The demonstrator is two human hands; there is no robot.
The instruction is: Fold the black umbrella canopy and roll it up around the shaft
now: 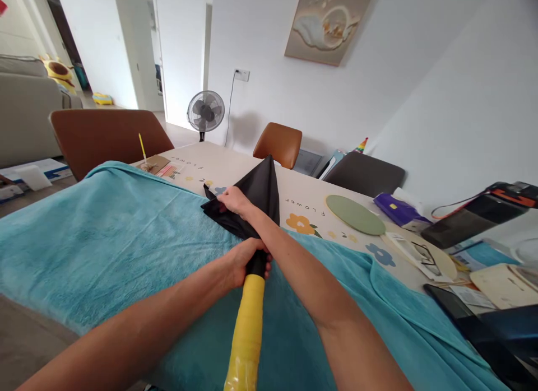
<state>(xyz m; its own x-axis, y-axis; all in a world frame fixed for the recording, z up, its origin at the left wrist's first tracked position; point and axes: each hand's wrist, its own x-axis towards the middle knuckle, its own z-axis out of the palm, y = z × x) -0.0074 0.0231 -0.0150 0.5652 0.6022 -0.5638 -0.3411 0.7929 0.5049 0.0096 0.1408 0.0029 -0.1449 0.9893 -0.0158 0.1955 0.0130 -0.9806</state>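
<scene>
A black umbrella (260, 192) with a yellow-wrapped handle (247, 329) points away from me, its fabric loosely folded and its tip toward the far side of the table. My left hand (247, 259) is closed around the black section just above the yellow wrapping. Crossing over it, my right hand (236, 202) pinches the umbrella's fabric on the left side, where a loose strap end sticks out. Beneath the umbrella, a teal blanket (147, 228) covers the near part of the table.
The flower-printed table (235, 156) carries a green oval mat (355, 214), a purple pouch (399, 210), glasses (426, 259) and a dark tablet-like device (448, 301) on the right. Brown chairs (109, 133) stand around it. A fan (205, 112) is behind.
</scene>
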